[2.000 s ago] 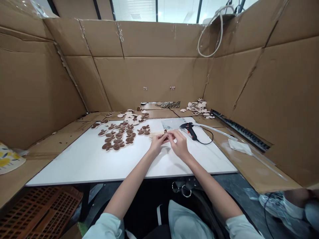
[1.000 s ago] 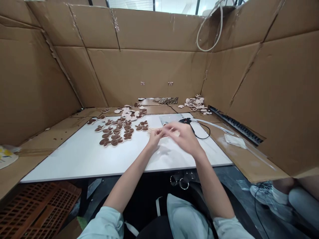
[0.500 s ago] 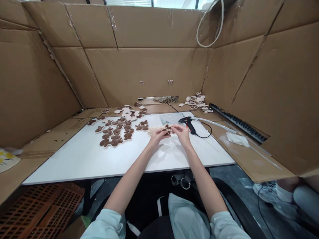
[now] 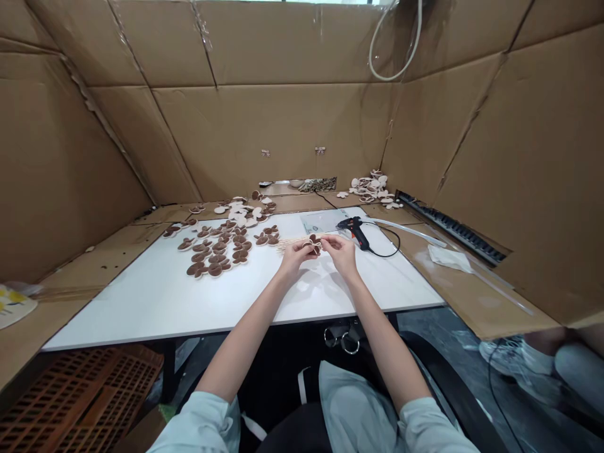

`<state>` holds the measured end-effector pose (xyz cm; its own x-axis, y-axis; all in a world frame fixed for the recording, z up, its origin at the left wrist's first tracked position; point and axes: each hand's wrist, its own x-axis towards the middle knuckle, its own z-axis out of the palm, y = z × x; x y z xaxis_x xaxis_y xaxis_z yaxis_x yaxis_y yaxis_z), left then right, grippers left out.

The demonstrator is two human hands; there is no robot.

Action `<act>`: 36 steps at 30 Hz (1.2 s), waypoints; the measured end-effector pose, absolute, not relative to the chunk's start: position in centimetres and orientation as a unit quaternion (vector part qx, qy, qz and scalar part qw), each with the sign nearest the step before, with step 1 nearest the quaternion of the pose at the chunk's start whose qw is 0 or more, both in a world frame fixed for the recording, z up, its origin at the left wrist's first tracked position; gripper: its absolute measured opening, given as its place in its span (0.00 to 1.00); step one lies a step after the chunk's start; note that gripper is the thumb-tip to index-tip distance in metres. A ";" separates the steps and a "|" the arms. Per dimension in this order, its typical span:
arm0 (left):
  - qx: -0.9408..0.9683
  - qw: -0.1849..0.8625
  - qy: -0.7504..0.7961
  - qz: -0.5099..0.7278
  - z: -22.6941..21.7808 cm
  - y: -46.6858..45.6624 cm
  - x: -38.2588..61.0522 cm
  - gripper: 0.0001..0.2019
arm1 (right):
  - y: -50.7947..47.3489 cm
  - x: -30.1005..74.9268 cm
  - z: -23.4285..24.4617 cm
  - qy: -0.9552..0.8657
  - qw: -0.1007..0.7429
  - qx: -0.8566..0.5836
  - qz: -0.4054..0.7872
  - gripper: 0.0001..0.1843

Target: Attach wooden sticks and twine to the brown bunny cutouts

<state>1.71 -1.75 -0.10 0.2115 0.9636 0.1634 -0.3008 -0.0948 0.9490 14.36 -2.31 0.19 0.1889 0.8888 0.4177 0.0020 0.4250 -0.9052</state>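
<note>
Between my two hands, just above the white board, is a brown flower-shaped piece [image 4: 313, 243] with a pale edge. My left hand [image 4: 296, 257] pinches it from the left side. Fingers of my right hand [image 4: 340, 253] are closed at its right side. Pale thin sticks or strands [image 4: 286, 244] lie just behind my left hand. Several more brown flower pieces [image 4: 217, 251] are spread to the left, some overlapping. A small cluster of brown flower pieces [image 4: 267, 236] lies nearer my left hand.
A black hot glue gun [image 4: 357, 231] with a cord rests right of my hands, beside a clear plastic bag [image 4: 321, 221]. Pale pieces [image 4: 370, 187] are heaped at the back right. Cardboard walls [image 4: 283, 126] enclose the white board [image 4: 155, 308]. A person's shoe [image 4: 512, 368] shows at lower right.
The view has tilted slightly, so the scene sits a little higher. Both hands stay at the flower piece; light strands seen across its front now show less clearly.
</note>
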 end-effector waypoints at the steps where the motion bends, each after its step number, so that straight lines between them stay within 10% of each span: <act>1: 0.510 0.589 0.327 0.535 0.0 -1.8 1.7 0.09 | -2.3 14.3 0.1 -0.538 0.651 -0.414 0.340 0.08; 36: 0.506 0.575 0.356 0.535 0.4 -2.1 1.8 0.09 | -2.5 14.1 -0.2 -0.543 0.647 -0.433 0.316 0.08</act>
<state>1.77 -2.07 0.39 0.1743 0.9757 0.1328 -0.2551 -0.0856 0.9631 14.10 -2.45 -0.20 0.2114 0.8781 0.4292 0.0613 0.4263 -0.9025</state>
